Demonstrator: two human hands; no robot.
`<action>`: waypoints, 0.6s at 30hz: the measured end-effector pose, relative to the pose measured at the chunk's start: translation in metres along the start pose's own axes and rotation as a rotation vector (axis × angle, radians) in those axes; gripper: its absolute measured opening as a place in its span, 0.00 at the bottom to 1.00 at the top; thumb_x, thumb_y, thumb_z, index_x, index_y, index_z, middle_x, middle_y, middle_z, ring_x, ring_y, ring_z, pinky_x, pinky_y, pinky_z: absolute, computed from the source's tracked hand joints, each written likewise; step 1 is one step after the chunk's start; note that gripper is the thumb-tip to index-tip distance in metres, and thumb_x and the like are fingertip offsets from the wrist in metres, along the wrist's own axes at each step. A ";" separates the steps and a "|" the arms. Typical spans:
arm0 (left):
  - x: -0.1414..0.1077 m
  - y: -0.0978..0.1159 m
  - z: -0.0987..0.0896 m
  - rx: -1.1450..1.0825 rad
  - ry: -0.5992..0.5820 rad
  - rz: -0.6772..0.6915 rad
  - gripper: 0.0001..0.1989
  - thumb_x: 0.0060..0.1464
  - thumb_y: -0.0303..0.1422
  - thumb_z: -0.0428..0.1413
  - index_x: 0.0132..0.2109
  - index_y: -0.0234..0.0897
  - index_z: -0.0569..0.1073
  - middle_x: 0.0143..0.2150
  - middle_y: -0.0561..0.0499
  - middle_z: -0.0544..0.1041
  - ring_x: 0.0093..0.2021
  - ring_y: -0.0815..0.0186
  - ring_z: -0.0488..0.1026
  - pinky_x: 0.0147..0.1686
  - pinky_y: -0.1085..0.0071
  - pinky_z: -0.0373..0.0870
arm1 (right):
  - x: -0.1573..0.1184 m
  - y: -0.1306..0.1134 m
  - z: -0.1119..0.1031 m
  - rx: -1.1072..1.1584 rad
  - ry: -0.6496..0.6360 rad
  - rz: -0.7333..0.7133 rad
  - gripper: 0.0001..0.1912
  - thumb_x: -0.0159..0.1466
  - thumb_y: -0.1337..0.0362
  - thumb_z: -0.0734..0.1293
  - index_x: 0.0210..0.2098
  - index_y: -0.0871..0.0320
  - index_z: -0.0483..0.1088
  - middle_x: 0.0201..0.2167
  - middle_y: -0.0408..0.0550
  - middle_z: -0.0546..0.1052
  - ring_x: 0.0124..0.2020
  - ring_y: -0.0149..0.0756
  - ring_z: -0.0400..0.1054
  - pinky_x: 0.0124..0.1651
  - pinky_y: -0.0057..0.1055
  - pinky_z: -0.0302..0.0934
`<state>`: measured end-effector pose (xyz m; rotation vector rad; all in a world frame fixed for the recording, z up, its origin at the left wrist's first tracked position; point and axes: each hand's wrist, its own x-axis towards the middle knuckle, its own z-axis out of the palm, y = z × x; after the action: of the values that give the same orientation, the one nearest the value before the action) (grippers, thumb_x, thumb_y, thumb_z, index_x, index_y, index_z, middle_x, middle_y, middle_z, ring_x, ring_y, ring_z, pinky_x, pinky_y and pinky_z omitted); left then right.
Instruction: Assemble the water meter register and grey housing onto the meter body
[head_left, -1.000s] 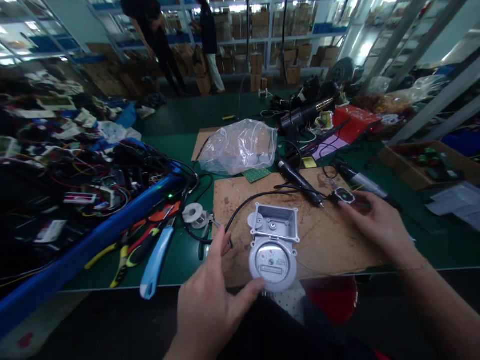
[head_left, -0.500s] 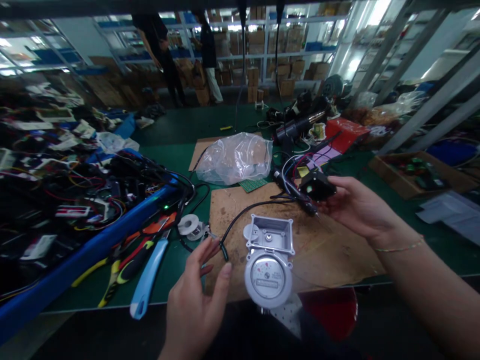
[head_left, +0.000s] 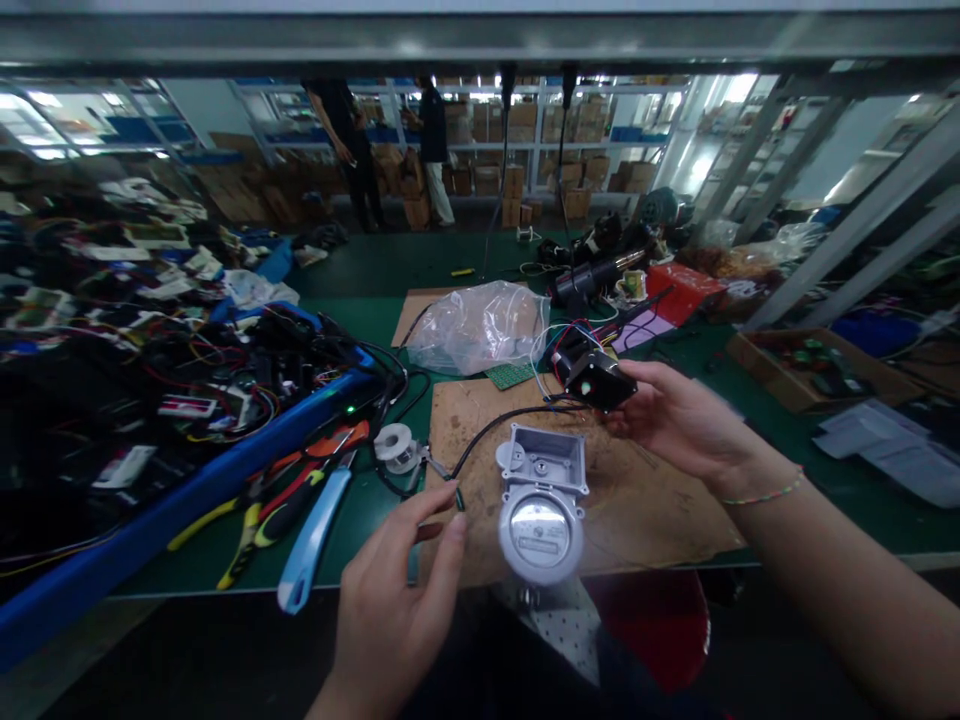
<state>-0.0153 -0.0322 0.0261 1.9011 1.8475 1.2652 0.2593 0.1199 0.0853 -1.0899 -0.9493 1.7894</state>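
My right hand [head_left: 664,415] grips a black box-shaped module [head_left: 600,385] with thin coloured wires [head_left: 551,350] trailing from its left side. It is held above a brown board, to the upper right of a grey meter housing [head_left: 541,535]. The housing has a round glazed dial and an open rectangular compartment [head_left: 551,462] with a screw inside. My left hand [head_left: 412,560] is left of the housing, thumb and index finger apart, close to the green-sleeved end of a black cable [head_left: 480,435]. Whether a fingertip touches the cable is unclear.
Pliers [head_left: 247,530], a light-blue-handled tool [head_left: 315,545] and a solder-like spool [head_left: 396,447] lie left. A blue-edged bin [head_left: 285,425] holds wired parts. Behind are a plastic bag [head_left: 480,325], a heat gun [head_left: 592,280] and a red box [head_left: 682,290]. Two people stand beyond the bench.
My right hand has brought the black module left, nearer the housing. My left index finger and thumb have moved closer to the cable end. The view has tilted upward.
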 end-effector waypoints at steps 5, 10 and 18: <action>0.033 0.036 -0.008 -0.161 -0.074 0.155 0.14 0.65 0.31 0.55 0.56 0.44 0.74 0.49 0.51 0.81 0.45 0.65 0.80 0.45 0.70 0.79 | -0.011 -0.004 0.009 -0.035 -0.016 -0.039 0.16 0.57 0.54 0.77 0.42 0.55 0.79 0.40 0.46 0.82 0.32 0.31 0.72 0.33 0.25 0.69; 0.071 0.061 0.002 -0.353 -0.187 0.182 0.15 0.67 0.32 0.52 0.58 0.40 0.74 0.55 0.48 0.79 0.48 0.65 0.79 0.44 0.70 0.78 | -0.023 -0.006 0.016 -0.113 -0.064 -0.101 0.15 0.58 0.53 0.76 0.41 0.54 0.81 0.44 0.47 0.81 0.38 0.34 0.74 0.39 0.27 0.70; 0.131 0.051 0.027 -0.432 -0.554 0.091 0.27 0.71 0.47 0.38 0.67 0.42 0.67 0.43 0.47 0.83 0.23 0.69 0.73 0.29 0.70 0.73 | -0.024 -0.006 0.020 -0.496 -0.122 -0.251 0.20 0.60 0.49 0.75 0.45 0.56 0.79 0.44 0.47 0.80 0.44 0.36 0.72 0.45 0.27 0.66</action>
<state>0.0199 0.0857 0.0990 1.8531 1.1224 0.9289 0.2494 0.0970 0.1051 -1.1016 -1.5885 1.4616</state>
